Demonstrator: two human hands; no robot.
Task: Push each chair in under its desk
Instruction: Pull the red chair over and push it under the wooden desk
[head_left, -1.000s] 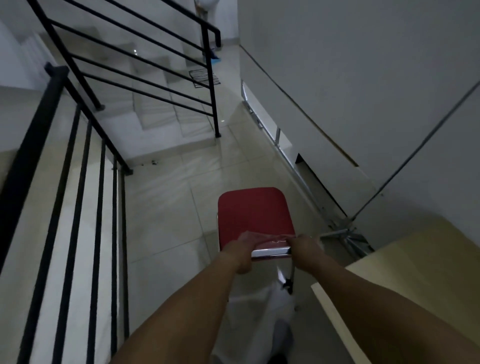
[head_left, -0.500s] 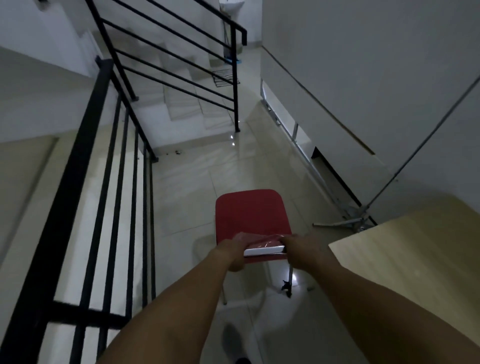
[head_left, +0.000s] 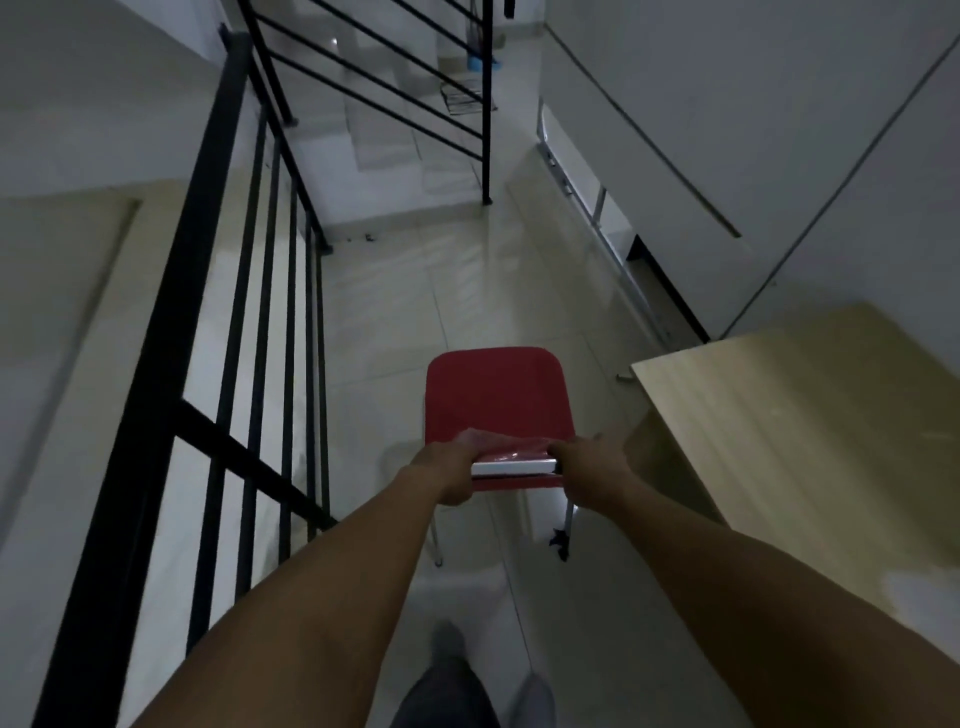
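A red chair (head_left: 496, 397) with thin metal legs stands on the tiled floor just ahead of me, its seat facing away. My left hand (head_left: 449, 470) grips the left end of the backrest top. My right hand (head_left: 589, 467) grips the right end. A light wooden desk (head_left: 789, 415) stands to the right of the chair, its near corner level with the seat. The chair is beside the desk, not under it.
A black metal railing (head_left: 208, 332) runs along the left, close to the chair. Stairs (head_left: 384, 140) with a second railing lie ahead. White panels and a metal frame (head_left: 608, 218) lean on the right wall. My feet show at the bottom.
The view has swung right and I have stepped back along the railing with the chair in both hands. More of the desk top has come into view on the right.
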